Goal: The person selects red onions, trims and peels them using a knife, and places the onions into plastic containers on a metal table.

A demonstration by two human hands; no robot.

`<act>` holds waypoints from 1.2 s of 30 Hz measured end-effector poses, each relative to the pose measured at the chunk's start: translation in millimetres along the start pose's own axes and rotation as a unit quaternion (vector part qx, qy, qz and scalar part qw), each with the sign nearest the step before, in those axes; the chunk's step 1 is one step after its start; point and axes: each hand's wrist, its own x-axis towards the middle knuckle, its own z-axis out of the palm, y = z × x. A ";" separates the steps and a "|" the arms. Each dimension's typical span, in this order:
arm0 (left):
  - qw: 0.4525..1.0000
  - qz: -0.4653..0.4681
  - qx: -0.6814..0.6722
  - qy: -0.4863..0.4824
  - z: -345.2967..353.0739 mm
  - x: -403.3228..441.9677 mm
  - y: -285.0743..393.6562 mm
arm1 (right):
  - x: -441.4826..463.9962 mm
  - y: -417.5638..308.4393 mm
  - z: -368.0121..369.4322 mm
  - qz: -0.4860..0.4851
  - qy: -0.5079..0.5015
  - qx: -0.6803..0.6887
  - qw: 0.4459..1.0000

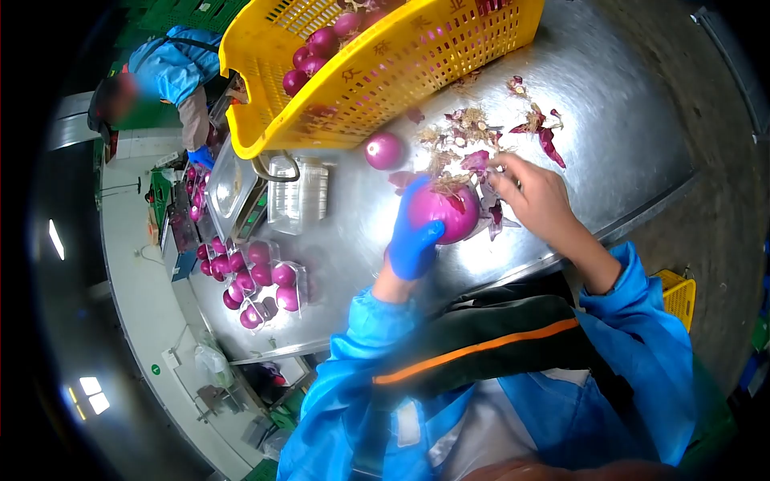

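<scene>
Blue-gloved left hand point(415, 238) wraps its fingers around a red onion point(451, 216), thumb pressed across it: steady enough, I judge. The right hand point(537, 200) curls its bare fingers near it; I cannot tell whether they pinch the purple skin scrap point(476, 160) by their tips. Short tugs beside the root tuft point(446, 184) would probably work cleanest.

Blue sleeves point(370, 330) (left hand point(413, 232) gloved)

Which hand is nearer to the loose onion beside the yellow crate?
Left. The left hand, on the held onion, is close to the loose onion, on the wearer's side; the right hand is farther off to its right, by the peelings.
</scene>
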 end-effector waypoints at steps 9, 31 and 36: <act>0.989 0.072 0.125 -0.027 9.9 1.8 13.6 | -13.8 4.3 -0.3 -0.218 -0.021 -0.189 0.957; 0.990 0.068 0.121 -0.025 -4.5 -4.7 24.8 | -7.0 49.0 -3.9 -0.165 0.090 -0.143 0.972; 0.960 0.156 0.229 0.026 -0.1 0.7 16.4 | -8.7 -0.9 13.6 -0.087 0.010 0.042 0.995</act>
